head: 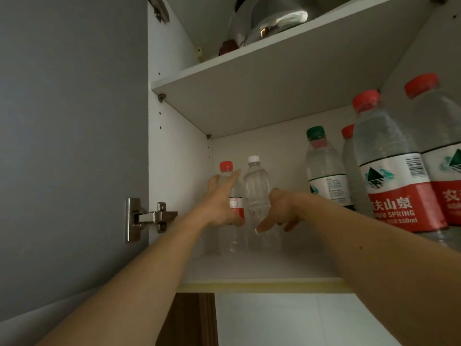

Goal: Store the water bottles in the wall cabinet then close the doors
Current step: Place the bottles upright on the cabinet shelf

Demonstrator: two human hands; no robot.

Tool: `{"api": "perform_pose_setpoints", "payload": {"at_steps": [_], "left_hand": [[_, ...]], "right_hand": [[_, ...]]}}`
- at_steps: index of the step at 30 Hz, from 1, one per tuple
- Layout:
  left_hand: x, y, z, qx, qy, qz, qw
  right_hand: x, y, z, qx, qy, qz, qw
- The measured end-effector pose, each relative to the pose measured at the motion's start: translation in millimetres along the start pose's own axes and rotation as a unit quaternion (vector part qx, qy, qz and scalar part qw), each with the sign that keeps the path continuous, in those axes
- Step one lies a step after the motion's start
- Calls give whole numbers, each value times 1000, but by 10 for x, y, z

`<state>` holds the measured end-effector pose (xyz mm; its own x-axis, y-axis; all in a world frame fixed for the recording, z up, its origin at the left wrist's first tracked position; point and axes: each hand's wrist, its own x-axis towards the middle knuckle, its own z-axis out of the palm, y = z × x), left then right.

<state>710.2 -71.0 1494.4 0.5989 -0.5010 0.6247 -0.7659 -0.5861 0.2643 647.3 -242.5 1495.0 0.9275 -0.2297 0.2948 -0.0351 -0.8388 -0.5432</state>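
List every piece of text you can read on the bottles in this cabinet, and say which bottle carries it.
"农夫山泉": red band of the large red-capped clear plastic bottle.
"SPRING": same band; the word before it is partly hidden.
"550ml": same band, lower edge.
Green-capped bottle's label: too small to read.
Small red-capped bottle's label: blurred.
Rightmost bottle's red label: cut off.

red label [405, 211] on near bottle [391, 166]: "农夫山泉", "SPRING", "550ml"; other labels unreadable
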Motion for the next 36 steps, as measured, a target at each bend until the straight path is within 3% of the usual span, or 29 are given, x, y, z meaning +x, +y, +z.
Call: {"api": "perform_pose_setpoints", "payload": {"at_steps": [5, 9, 17, 26, 36], "left_hand": [[249, 51, -167, 124, -47, -32, 991], [416, -36, -175, 284, -29, -39, 958], [612, -235, -63, 420, 12, -8, 908], [615, -273, 109, 486, 35, -6, 873], [473, -341, 209, 456, 95, 9, 885]], "right_hand": [[40, 21, 2, -30, -1, -7, 1000], [64, 32, 15, -24, -1, -7, 1000], [58, 33, 2, -7, -6, 0, 1000], [66, 48, 5, 24, -13, 7, 1000], [17, 24, 87, 36, 4, 15, 999]]}}
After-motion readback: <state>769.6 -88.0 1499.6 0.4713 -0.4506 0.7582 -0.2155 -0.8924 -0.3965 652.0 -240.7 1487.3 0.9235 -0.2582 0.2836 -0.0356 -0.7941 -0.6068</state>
